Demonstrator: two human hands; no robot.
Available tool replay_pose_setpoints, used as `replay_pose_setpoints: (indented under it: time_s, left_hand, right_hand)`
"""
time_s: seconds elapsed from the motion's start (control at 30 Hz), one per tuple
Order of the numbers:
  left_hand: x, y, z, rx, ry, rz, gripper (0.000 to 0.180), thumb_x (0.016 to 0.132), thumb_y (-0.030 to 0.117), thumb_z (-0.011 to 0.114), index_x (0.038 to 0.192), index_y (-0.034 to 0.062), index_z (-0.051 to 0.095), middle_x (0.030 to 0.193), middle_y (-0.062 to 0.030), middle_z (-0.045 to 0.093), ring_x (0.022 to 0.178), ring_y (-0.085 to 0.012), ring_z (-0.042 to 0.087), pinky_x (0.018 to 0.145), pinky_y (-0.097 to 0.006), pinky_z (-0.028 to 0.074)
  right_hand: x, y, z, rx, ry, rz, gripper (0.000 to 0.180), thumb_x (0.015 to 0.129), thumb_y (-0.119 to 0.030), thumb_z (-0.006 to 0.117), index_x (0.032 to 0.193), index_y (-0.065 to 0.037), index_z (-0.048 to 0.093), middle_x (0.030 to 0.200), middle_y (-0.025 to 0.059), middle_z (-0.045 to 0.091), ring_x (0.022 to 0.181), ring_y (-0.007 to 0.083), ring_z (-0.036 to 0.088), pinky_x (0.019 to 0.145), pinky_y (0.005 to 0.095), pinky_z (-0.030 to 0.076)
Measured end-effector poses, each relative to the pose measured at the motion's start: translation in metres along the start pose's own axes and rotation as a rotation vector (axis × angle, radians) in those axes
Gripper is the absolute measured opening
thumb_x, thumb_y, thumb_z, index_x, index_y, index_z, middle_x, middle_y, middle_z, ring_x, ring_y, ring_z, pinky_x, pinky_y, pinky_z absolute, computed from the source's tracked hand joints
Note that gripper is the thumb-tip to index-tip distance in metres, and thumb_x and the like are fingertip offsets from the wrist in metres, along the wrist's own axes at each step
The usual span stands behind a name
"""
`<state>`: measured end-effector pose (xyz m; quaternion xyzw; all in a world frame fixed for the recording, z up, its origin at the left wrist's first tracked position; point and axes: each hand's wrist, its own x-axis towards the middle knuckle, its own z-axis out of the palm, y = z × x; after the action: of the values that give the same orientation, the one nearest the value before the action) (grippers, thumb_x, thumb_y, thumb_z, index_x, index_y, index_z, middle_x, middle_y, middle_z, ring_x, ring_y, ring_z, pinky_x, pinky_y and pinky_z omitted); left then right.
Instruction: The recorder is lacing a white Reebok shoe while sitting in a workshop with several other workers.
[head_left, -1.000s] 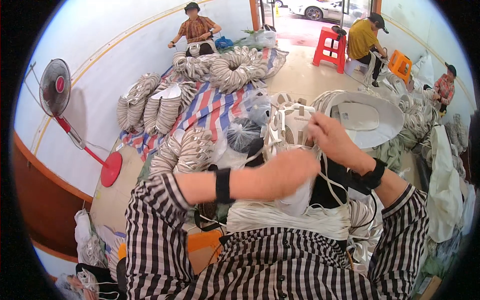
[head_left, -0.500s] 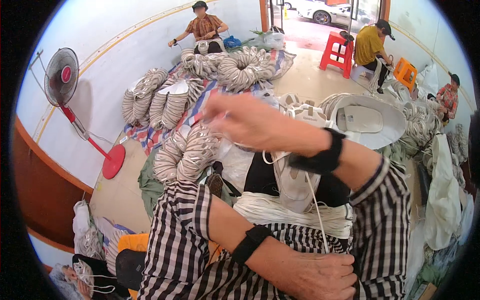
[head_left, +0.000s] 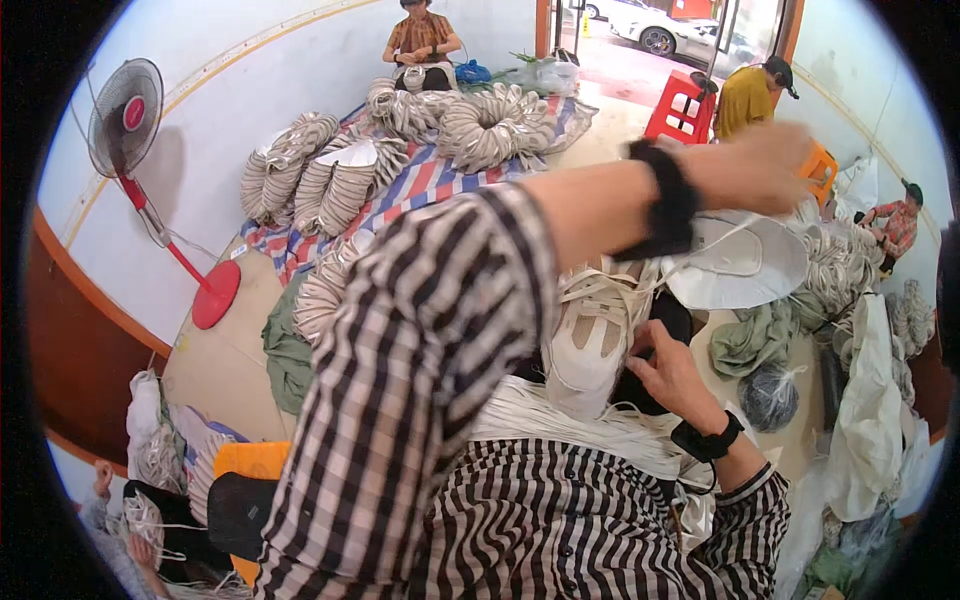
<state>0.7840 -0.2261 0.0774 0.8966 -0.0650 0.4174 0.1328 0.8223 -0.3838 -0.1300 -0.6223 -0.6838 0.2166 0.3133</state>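
A white and beige sneaker point(head_left: 585, 345) stands toe toward me in my lap, with light laces across its upper. Over it my left arm reaches to the right; my left hand point(head_left: 750, 165) is smeared by motion, so its fingers and anything in them cannot be made out. A pale lace point(head_left: 690, 255) runs up from the shoe toward that hand. Beside the shoe's right side is my right hand point(head_left: 672, 372), thumb and fingers apart, with nothing visible between them. A bundle of white laces point(head_left: 545, 415) lies across my lap below the toe.
Beyond the shoe stands a white basin-like container point(head_left: 740, 285). Coiled rings of shoe parts point(head_left: 495, 125) lie on a striped sheet point(head_left: 440, 185). A red fan point(head_left: 215, 295) stands left, a red stool point(head_left: 680, 110) near the doorway. Several other people sit around the room.
My left hand has swung from low by my lap up and across to the upper right. My right hand has come back from the upper left to the shoe's right side.
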Motion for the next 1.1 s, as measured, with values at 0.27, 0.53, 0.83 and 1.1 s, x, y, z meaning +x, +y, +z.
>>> replay_pose_setpoints:
  time_s: [0.27, 0.53, 0.83, 1.1]
  left_hand:
    - [-0.198, -0.01, -0.047, 0.088, -0.111, -0.444, 0.014, 0.08, 0.015, 0.061, 0.082, 0.0008, 0.062, 0.079, -0.0179, 0.062, 0.076, -0.0378, 0.062, 0.07, -0.046, 0.049]
    - [-0.234, 0.01, -0.036, 0.365, -0.153, -0.341, 0.017, 0.081, 0.012, 0.065, 0.097, 0.0068, 0.062, 0.089, -0.0118, 0.059, 0.081, -0.0293, 0.063, 0.069, -0.04, 0.05]
    - [-0.224, 0.003, -0.04, 0.101, -0.107, -0.492, 0.006, 0.079, 0.005, 0.059, 0.084, 0.0021, 0.06, 0.079, -0.015, 0.061, 0.076, -0.0364, 0.06, 0.066, -0.042, 0.047]
    - [-0.233, 0.007, -0.063, 0.239, -0.14, -0.471, 0.005, 0.082, 0.005, 0.059, 0.084, 0.0011, 0.059, 0.072, -0.0183, 0.058, 0.069, -0.036, 0.06, 0.062, -0.042, 0.046]
  right_hand:
    - [0.004, 0.003, -0.004, 0.0, 0.125, -0.029, 0.019, 0.092, -0.009, 0.06, 0.08, 0.003, 0.053, 0.066, 0.0217, 0.048, 0.057, 0.0359, 0.044, 0.053, 0.0395, 0.039]
    - [0.018, -0.006, -0.037, -0.216, 0.568, -0.204, 0.011, 0.095, -0.005, 0.055, 0.099, 0.002, 0.063, 0.073, 0.0138, 0.055, 0.062, 0.0191, 0.057, 0.059, 0.0345, 0.045]
    - [0.02, -0.021, -0.055, 0.804, 0.305, 0.014, 0.027, 0.102, -0.023, 0.052, 0.091, -0.003, 0.068, 0.075, -0.0031, 0.06, 0.059, 0.0031, 0.05, 0.053, 0.018, 0.039]
    - [0.007, -0.019, -0.048, 0.172, 0.624, -0.183, 0.01, 0.094, -0.004, 0.055, 0.09, 0.001, 0.063, 0.077, 0.0028, 0.06, 0.062, 0.0098, 0.05, 0.057, 0.0239, 0.038]
